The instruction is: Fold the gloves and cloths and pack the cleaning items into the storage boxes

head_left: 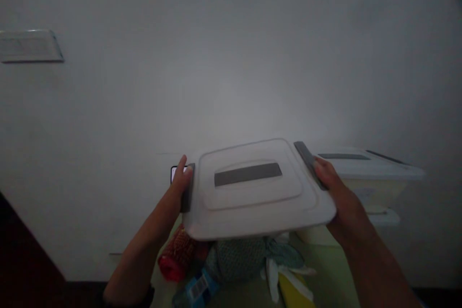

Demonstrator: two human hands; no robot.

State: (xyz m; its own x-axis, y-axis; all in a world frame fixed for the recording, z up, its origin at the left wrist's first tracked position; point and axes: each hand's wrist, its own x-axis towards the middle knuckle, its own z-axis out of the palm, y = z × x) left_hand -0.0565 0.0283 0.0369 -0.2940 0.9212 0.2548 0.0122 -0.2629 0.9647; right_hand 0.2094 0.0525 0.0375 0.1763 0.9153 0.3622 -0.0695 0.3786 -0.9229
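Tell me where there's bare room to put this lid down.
Bare green surface shows only between the teal knit and the closed white box, by your right hand. That box's flat top is bare too. Under the lid it is crowded: red roll, teal knit, yellow piece.

The head camera looks forward and slightly down, near the lid [252,209], facing a wall [231,57].

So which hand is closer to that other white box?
Right. The right hand grips the lid at the edge beside that box; the left hand holds the opposite edge, farther away.
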